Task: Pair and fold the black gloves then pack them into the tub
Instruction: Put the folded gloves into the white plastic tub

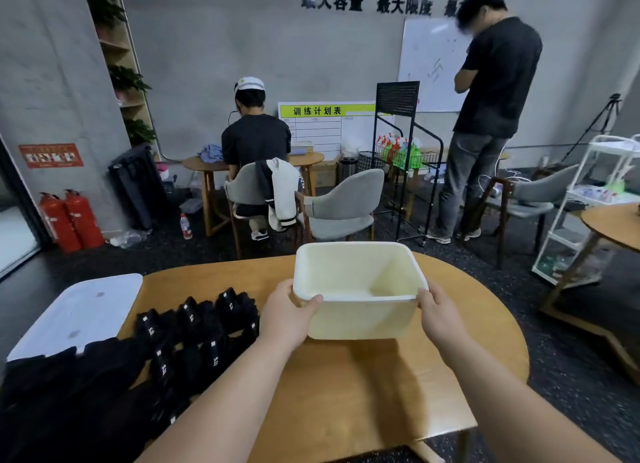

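Rows of folded black fabric gloves (204, 327) lie on the left part of the round wooden table (346, 393). The left hand (285, 319) and right hand (438, 312) each clasp one side rim of the empty cream rectangular plastic tub (363, 319) at the table's middle. The gloves lie left of the tub, nearest the left hand.

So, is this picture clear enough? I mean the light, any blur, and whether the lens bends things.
Head view: soft, even light, no harsh glare on the tub, which the left hand and right hand hold. Head view: the black gloves merge into one dark mass; only their white labels stand out. Head view: the wide lens bows the table edge and tilts the walls.
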`<action>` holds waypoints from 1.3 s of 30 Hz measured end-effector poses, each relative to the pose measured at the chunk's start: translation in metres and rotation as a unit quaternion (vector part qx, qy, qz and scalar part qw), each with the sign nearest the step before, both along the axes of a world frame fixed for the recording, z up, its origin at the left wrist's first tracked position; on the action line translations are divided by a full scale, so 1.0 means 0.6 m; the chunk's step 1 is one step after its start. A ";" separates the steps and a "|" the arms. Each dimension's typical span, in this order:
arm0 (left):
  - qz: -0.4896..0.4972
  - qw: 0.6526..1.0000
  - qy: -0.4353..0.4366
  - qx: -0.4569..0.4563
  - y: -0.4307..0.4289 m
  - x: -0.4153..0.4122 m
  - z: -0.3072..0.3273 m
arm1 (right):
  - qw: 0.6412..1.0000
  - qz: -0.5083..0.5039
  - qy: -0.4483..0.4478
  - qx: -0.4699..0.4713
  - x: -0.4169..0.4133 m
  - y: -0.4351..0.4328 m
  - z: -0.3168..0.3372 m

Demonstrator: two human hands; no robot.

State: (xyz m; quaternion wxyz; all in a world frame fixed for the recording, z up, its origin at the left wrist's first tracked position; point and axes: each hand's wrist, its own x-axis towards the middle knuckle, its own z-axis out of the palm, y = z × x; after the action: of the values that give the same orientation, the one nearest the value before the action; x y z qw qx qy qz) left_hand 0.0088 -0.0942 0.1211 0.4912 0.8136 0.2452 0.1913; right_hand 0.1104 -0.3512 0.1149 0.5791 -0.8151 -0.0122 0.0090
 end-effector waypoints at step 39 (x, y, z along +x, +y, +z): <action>-0.071 0.992 0.045 0.093 -0.029 -0.122 -0.058 | 0.883 0.027 -0.262 -0.389 -0.121 0.090 -0.017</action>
State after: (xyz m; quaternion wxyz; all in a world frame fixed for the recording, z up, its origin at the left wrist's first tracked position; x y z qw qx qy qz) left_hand -0.0642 -0.1119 0.0863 0.4139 0.8791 0.1895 0.1412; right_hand 0.0380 -0.2971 0.1048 0.1911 -0.9467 -0.1816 -0.1852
